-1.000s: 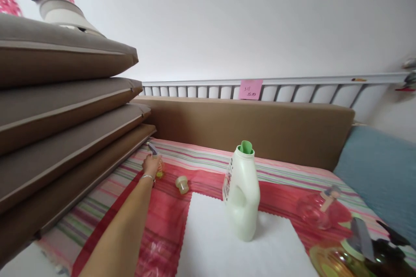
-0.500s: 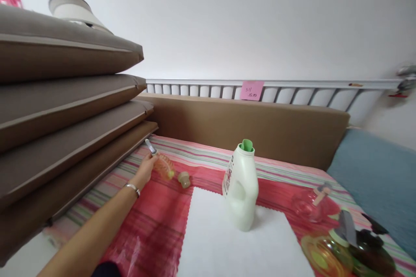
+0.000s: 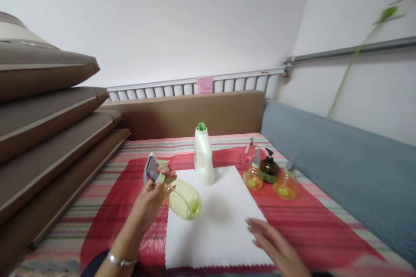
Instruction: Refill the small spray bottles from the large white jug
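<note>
My left hand (image 3: 152, 199) is wrapped round the neck of a clear yellow spray bottle (image 3: 184, 201) with a grey and white trigger head. The bottle tilts, its base pointing right over the white mat (image 3: 217, 238), with a little yellow-green liquid at the bottom. Over the mat's right edge, my right hand (image 3: 273, 240) holds nothing, its fingers stretched toward the left. A pale green detergent jug (image 3: 204, 160) stands upright at the back of the mat, with a green spout in its open mouth. The jug's cap is hidden or cannot be made out.
To the right stand a pink spray bottle (image 3: 247, 156), two yellow spray bottles (image 3: 253, 177) and a dark pump bottle (image 3: 269, 166). Stacked brown cushions (image 3: 48, 108) rise at the left. A brown cushion (image 3: 182, 117) lines the back, a blue one (image 3: 325, 147) the right.
My left hand has brought the spray bottle from the far left to the mat's left edge. My right hand has come into view. The camera has turned right.
</note>
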`<state>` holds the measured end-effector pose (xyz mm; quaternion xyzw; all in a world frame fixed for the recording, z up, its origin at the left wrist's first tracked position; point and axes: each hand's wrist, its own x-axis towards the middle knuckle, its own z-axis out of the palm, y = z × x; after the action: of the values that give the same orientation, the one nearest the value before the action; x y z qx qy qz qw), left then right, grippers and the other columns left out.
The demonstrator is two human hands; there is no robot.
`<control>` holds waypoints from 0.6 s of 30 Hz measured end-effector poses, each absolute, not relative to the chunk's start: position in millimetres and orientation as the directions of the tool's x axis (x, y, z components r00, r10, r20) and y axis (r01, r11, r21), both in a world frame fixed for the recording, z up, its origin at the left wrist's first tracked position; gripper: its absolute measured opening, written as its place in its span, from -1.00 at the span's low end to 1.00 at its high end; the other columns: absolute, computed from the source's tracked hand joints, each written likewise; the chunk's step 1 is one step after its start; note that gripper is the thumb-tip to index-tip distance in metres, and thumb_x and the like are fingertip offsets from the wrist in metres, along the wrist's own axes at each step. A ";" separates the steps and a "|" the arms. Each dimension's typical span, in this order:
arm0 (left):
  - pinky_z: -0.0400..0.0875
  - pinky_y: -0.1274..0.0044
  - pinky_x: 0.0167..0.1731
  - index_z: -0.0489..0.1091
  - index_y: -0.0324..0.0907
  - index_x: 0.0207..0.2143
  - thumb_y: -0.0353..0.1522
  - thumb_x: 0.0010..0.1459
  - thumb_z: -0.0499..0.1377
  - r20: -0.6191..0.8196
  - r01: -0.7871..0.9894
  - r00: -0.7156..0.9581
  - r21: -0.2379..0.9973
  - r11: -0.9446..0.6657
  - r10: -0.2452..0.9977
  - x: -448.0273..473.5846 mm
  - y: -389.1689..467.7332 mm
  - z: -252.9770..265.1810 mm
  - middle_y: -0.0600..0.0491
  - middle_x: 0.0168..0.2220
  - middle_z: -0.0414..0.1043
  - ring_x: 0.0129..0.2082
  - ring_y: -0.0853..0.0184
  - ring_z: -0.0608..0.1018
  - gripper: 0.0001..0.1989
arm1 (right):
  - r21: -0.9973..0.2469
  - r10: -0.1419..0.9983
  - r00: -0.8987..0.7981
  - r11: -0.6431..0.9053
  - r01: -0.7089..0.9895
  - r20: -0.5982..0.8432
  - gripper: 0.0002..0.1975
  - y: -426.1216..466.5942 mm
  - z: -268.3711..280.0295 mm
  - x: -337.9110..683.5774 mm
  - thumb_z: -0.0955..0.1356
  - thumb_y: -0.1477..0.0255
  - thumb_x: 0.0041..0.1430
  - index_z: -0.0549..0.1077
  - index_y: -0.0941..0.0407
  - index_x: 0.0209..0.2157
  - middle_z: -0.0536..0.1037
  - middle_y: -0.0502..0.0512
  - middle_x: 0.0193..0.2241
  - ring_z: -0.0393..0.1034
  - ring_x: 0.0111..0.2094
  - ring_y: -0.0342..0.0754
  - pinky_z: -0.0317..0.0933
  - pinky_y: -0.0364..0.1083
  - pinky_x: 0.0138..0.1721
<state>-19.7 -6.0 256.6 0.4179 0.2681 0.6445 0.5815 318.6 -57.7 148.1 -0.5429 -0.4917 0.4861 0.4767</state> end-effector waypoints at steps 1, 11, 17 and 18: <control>0.28 0.31 0.05 0.39 -0.08 -0.06 -0.23 0.08 0.27 0.225 -0.544 0.041 0.822 -0.167 0.974 -8.5 -12.8 252.7 -0.03 0.00 0.42 0.10 0.12 0.38 -0.64 | -0.978 0.990 -0.043 -0.137 -0.159 -0.132 -0.46 -53.1 156.7 297.4 0.38 -0.04 -0.01 0.44 -0.02 -0.06 0.44 0.19 0.04 0.35 0.01 0.20 0.32 0.09 -0.10; 0.07 0.17 0.18 0.40 -0.13 -0.05 -0.24 0.04 0.30 0.218 -0.417 0.151 0.899 -0.138 0.964 24.0 -61.8 236.5 -0.11 -0.03 0.46 0.13 0.03 0.35 -0.60 | -0.434 0.726 -0.640 -0.676 -0.596 -0.252 -0.37 -59.6 179.3 194.0 0.23 -0.07 0.15 0.23 0.09 0.08 0.56 0.21 -0.25 0.53 -0.38 0.08 0.31 -0.13 -0.54; 0.14 0.17 0.16 0.46 -0.15 -0.24 -0.23 0.00 0.32 0.192 -0.535 -0.065 0.822 -0.196 0.979 38.5 -53.9 240.7 -0.02 -0.20 0.51 -0.03 0.12 0.50 -0.72 | -0.525 0.944 -0.323 -0.312 -0.792 -0.072 -0.43 -68.6 183.1 189.7 0.49 0.21 -0.03 0.32 0.01 0.01 0.45 0.17 0.02 0.42 -0.06 0.12 0.30 -0.09 -0.29; 0.16 0.17 0.15 0.46 -0.15 -0.26 -0.22 -0.01 0.33 0.186 -0.554 -0.102 0.806 -0.211 0.977 41.3 -52.0 242.4 0.00 -0.22 0.51 -0.06 0.14 0.51 -0.72 | -0.557 0.967 -0.252 -0.224 -0.800 -0.027 -0.38 -70.6 184.5 189.8 0.53 0.29 -0.10 0.32 -0.03 0.02 0.40 0.13 0.07 0.35 0.03 0.12 0.29 -0.06 -0.18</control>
<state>41.3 -52.0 242.4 0.3695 0.2866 0.6848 0.5589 189.8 -70.6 184.5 -0.1882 -0.2225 0.7593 0.5818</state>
